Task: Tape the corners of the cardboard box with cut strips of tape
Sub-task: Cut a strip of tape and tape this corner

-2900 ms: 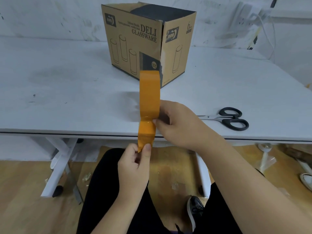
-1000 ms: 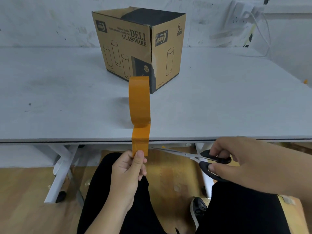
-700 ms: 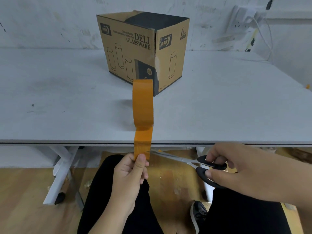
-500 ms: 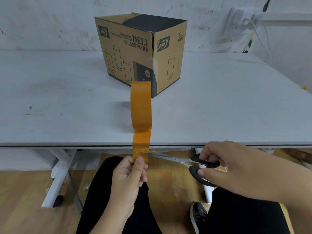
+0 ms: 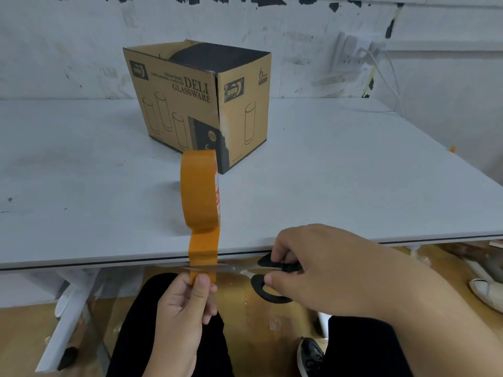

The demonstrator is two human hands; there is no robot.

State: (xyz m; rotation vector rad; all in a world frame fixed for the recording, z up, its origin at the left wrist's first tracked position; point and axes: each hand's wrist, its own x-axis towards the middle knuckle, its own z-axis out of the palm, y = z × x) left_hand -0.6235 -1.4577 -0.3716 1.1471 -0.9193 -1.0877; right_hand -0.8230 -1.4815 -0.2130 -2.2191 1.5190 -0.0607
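Observation:
A brown cardboard box [image 5: 187,104] printed "DELI GLASSWARE" stands on the white table [image 5: 340,186], one corner turned toward me. An orange tape roll [image 5: 200,190] stands on edge near the table's front edge. A strip [image 5: 203,247] hangs from it over the edge. My left hand [image 5: 185,308] pinches the strip's lower end between thumb and fingers. My right hand [image 5: 321,270] grips black-handled scissors [image 5: 266,278]. Their blades lie across the strip just above my left thumb, and look nearly closed on it.
A wall socket with white cables [image 5: 362,50] hangs at the back right. Below the table edge are my dark-trousered legs, a black shoe [image 5: 310,355], the white table leg [image 5: 65,319] and a wooden floor. A pale shoe [image 5: 487,292] lies at the right.
My right hand left the roll and picked up the scissors from the table. It brought them leftward under the table edge until the blades reached across the tape strip.

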